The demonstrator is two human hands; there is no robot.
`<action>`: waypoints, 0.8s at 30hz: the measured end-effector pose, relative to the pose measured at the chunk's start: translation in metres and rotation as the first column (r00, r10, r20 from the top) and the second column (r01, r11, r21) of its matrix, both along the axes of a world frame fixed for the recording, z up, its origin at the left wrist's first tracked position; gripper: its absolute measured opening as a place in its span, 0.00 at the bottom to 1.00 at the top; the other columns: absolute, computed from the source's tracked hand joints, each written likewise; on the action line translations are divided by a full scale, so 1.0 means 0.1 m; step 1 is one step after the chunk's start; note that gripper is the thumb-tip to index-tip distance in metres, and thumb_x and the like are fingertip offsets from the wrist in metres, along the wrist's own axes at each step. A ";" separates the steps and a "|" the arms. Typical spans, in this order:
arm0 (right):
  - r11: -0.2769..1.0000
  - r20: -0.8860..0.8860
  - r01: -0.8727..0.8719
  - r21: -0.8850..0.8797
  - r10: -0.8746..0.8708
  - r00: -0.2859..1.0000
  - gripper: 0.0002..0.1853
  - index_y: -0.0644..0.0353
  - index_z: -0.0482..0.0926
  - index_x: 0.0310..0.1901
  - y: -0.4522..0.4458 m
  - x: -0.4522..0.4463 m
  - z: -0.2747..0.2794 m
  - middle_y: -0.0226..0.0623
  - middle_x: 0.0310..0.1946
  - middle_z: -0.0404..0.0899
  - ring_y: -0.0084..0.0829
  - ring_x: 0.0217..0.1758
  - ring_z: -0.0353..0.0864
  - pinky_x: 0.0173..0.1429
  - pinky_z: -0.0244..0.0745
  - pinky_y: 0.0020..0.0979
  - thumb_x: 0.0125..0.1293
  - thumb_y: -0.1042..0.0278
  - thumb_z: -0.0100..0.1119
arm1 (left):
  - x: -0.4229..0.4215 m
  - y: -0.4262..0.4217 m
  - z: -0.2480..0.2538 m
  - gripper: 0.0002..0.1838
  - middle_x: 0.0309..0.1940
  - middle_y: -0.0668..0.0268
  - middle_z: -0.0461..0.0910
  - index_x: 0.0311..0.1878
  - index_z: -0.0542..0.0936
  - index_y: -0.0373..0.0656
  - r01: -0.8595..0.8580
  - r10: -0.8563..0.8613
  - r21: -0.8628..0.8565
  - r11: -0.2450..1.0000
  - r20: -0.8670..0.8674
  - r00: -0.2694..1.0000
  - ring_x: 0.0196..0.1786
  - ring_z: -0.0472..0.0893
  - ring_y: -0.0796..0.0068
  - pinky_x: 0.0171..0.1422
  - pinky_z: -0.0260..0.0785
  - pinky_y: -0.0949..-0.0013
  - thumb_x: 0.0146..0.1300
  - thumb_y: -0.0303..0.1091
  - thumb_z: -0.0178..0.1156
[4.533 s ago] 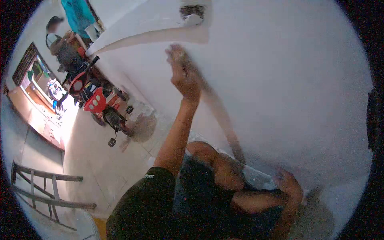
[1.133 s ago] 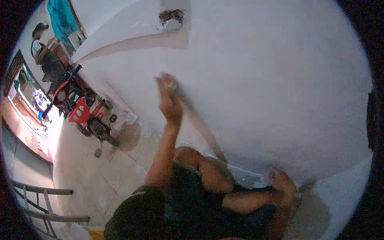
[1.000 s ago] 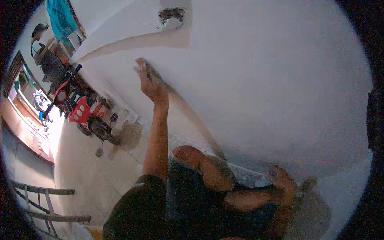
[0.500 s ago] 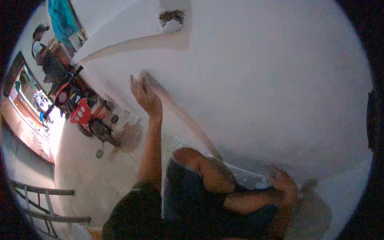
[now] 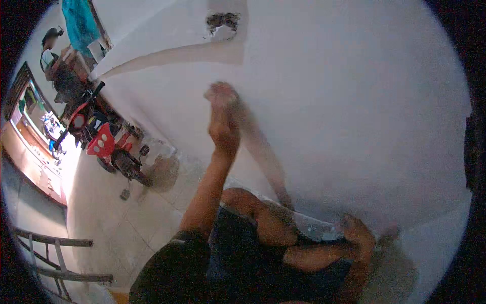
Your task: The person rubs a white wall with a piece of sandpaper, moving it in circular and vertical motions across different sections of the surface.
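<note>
My left hand (image 5: 223,109) is raised against the white wall (image 5: 329,111), below the rough hole (image 5: 223,25). Its fingers are bent and blurred around something small and pale that I cannot make out. A long shadow falls on the wall beside the forearm. At the lower right, my right hand (image 5: 358,232) is near the foot of the wall, beside my bent leg (image 5: 268,223). Its fingers are loosely bent and slightly apart, with no object visible in them.
A red and black small bike (image 5: 104,142) stands on the tiled floor (image 5: 136,218) to the left. Behind it is another person (image 5: 53,63) near a teal cloth (image 5: 80,25). A ladder-like frame (image 5: 61,276) is at the lower left, below a bright doorway (image 5: 45,137).
Over the last second my left hand has moved along the wall, first left, then back to the right. Its fingers look more bent than half a second ago. My right hand has barely moved.
</note>
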State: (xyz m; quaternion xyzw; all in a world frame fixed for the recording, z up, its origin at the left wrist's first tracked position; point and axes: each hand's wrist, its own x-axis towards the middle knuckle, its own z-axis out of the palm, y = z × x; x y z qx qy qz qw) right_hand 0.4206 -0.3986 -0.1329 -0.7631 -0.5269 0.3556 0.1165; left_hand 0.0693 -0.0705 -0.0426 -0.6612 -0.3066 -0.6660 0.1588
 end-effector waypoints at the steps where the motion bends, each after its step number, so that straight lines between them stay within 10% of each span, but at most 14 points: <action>1: 0.997 0.100 0.024 -0.071 -0.016 0.995 0.36 0.52 0.71 0.75 0.01 0.01 -0.04 0.53 0.71 0.74 0.54 0.74 0.73 0.76 0.69 0.48 0.71 0.45 0.65 | 0.08 -0.14 -0.04 0.21 0.70 0.48 0.76 0.69 0.77 0.35 0.031 -0.026 0.058 0.998 -0.093 0.995 0.75 0.73 0.51 0.79 0.65 0.57 0.76 0.25 0.54; 4: 0.994 0.156 0.014 -0.111 0.004 0.988 0.37 0.52 0.70 0.75 0.01 0.12 -0.10 0.53 0.71 0.73 0.54 0.74 0.72 0.77 0.68 0.48 0.72 0.40 0.61 | -0.07 -0.21 -0.31 0.21 0.72 0.47 0.74 0.70 0.75 0.33 0.204 -0.197 0.023 0.979 -0.188 0.962 0.78 0.69 0.48 0.83 0.59 0.53 0.76 0.20 0.48; 7: 0.997 0.084 -0.053 -0.047 0.057 0.995 0.37 0.53 0.70 0.75 -0.04 0.28 -0.43 0.53 0.71 0.73 0.54 0.74 0.72 0.78 0.67 0.48 0.73 0.37 0.58 | -0.27 -0.01 -0.22 0.21 0.74 0.50 0.71 0.72 0.74 0.33 -0.013 0.055 -0.162 0.987 0.257 0.965 0.77 0.70 0.59 0.79 0.64 0.62 0.79 0.24 0.49; 10: 0.994 0.090 -0.092 -0.053 0.096 0.991 0.37 0.54 0.70 0.75 0.04 0.31 -0.50 0.52 0.71 0.73 0.53 0.75 0.72 0.78 0.66 0.47 0.73 0.39 0.59 | -0.19 0.12 0.26 0.16 0.67 0.46 0.78 0.63 0.80 0.32 -0.135 0.133 -0.010 0.991 0.252 0.958 0.69 0.79 0.53 0.69 0.75 0.60 0.77 0.26 0.55; 12: 0.989 0.105 -0.102 -0.102 0.113 0.988 0.36 0.55 0.71 0.74 0.12 0.26 -0.45 0.51 0.72 0.73 0.53 0.75 0.72 0.78 0.66 0.47 0.73 0.41 0.61 | 0.04 -0.01 0.32 0.16 0.68 0.46 0.78 0.63 0.81 0.34 0.069 0.018 -0.268 0.961 0.309 0.951 0.72 0.76 0.49 0.73 0.71 0.57 0.77 0.28 0.55; 14: 0.986 -0.007 -0.005 -0.170 0.004 1.000 0.35 0.56 0.71 0.74 0.13 0.17 -0.34 0.52 0.71 0.74 0.53 0.74 0.73 0.78 0.67 0.46 0.73 0.43 0.63 | 0.22 -0.14 0.21 0.18 0.68 0.47 0.77 0.66 0.79 0.34 0.034 -0.027 -0.051 0.998 0.125 0.992 0.74 0.74 0.49 0.76 0.68 0.57 0.79 0.28 0.53; 21: 0.994 -0.007 -0.017 -0.112 0.016 1.000 0.35 0.57 0.69 0.75 0.08 0.03 0.03 0.55 0.69 0.76 0.54 0.72 0.75 0.77 0.68 0.46 0.73 0.46 0.62 | -0.13 -0.19 -0.54 0.19 0.69 0.47 0.76 0.69 0.75 0.31 -0.043 0.040 -0.069 0.997 -0.035 0.999 0.76 0.72 0.49 0.79 0.64 0.57 0.80 0.24 0.47; 24: 0.990 0.077 -0.048 -0.133 0.059 0.995 0.34 0.56 0.69 0.75 0.08 0.26 -0.43 0.55 0.69 0.76 0.54 0.71 0.76 0.76 0.69 0.45 0.74 0.47 0.61 | -0.15 0.02 -0.06 0.18 0.72 0.48 0.74 0.67 0.79 0.33 0.085 -0.029 -0.169 0.982 0.305 0.952 0.79 0.68 0.55 0.81 0.62 0.56 0.80 0.29 0.50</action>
